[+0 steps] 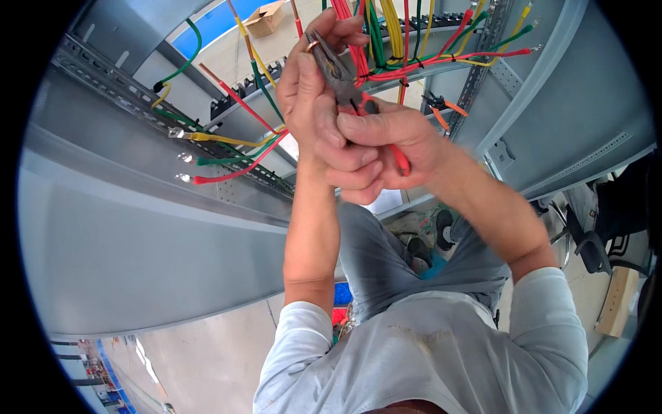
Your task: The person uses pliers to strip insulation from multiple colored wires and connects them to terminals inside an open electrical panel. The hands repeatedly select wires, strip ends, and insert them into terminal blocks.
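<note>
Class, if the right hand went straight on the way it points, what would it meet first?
Most likely the left hand: the right hand aims its pliers up and leftward, and the left hand's fingers appear beside their tip. Depth is unclear here.

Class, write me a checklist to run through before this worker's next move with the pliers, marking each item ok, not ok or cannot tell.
1. Pliers held by the handles: ok, the right hand grips them.
2. Left hand clear of the pliers' nose: not ok, its fingers are right beside it.
3. Small coppery piece gripped by the pliers: cannot tell.
4. Lower-left yellow wire has a metal end piece: ok.
5. Upper-left red wire has one too: not ok, bare copper shows.
6. Hands gloved: not ok, both bare.
</note>
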Demonstrator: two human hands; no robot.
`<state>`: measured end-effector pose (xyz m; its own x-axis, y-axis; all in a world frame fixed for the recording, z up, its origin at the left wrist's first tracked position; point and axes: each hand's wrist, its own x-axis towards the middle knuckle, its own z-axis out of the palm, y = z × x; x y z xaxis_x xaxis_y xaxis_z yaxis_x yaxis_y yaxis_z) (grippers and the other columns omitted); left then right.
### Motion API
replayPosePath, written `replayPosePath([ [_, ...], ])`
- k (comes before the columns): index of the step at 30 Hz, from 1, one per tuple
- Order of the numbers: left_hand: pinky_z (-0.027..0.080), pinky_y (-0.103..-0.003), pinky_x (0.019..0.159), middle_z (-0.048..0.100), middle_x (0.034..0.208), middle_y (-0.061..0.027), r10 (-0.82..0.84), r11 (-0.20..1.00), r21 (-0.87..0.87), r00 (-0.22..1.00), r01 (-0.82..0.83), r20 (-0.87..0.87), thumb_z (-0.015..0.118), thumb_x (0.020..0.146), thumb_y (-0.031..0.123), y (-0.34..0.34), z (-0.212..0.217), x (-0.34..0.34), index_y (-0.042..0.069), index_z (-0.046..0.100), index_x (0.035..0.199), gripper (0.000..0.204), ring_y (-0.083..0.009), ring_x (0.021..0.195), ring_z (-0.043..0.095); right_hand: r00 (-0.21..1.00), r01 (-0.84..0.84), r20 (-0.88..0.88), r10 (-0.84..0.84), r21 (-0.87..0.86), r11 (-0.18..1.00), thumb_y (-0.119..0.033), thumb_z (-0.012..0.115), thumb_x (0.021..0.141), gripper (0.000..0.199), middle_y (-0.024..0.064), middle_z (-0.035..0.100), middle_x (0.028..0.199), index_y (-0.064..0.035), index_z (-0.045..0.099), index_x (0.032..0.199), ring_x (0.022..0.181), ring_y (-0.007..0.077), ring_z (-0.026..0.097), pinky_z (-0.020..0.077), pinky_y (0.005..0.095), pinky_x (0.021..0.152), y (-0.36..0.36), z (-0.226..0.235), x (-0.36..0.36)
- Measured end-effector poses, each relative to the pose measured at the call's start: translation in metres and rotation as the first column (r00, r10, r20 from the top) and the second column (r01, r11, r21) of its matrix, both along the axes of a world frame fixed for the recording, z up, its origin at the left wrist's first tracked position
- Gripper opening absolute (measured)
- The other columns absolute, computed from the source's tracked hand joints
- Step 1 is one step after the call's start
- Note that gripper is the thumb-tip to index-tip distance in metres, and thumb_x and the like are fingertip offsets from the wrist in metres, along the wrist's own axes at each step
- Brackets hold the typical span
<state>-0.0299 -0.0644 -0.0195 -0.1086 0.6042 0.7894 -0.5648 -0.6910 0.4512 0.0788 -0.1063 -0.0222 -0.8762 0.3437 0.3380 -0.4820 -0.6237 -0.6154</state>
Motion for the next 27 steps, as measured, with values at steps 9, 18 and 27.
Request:
replayPosePath([
  [9,0.054,-0.032,0.087,0.07,0.113,-0.0198,0.027,0.997,-0.065,0.983,-0.039,-0.181,0.053,0.107,0.022,0.016,-0.007,-0.018,-0.008,0.06,0.131,0.039,-0.0216,0.096,0.067,0.893,0.284,0.251,-0.373,0.329,0.901,-0.032,0.058,0.104,0.025,0.0023,0.055,0.076,-0.0076,0.061,0.107,0.063,0.0141,0.054,0.043,0.0309,0.056,0.002,0.024,0.03],
  [18,0.052,-0.029,0.088,0.071,0.112,-0.0103,0.076,0.997,0.04,0.987,-0.071,-0.145,0.056,0.106,0.017,0.033,-0.002,0.004,-0.006,0.065,0.123,0.03,-0.0129,0.094,0.064,-0.057,-0.13,-0.238,-0.97,0.965,-0.229,-0.032,0.062,0.097,0.037,0.0212,0.06,0.072,0.0052,0.064,0.102,0.074,0.0393,0.064,0.0471,0.0479,0.071,-0.011,0.068,0.058],
  [27,0.053,-0.032,0.093,0.071,0.114,-0.0121,0.068,0.997,0.033,0.989,-0.065,-0.128,0.055,0.107,0.017,0.031,-0.004,0.001,-0.004,0.065,0.123,0.028,-0.0159,0.099,0.066,0.012,-0.006,-0.084,-0.996,0.996,-0.085,-0.026,0.06,0.096,0.03,0.0173,0.065,0.069,0.0039,0.066,0.092,0.067,0.0333,0.067,0.0529,0.0454,0.066,-0.012,0.069,0.049],
])
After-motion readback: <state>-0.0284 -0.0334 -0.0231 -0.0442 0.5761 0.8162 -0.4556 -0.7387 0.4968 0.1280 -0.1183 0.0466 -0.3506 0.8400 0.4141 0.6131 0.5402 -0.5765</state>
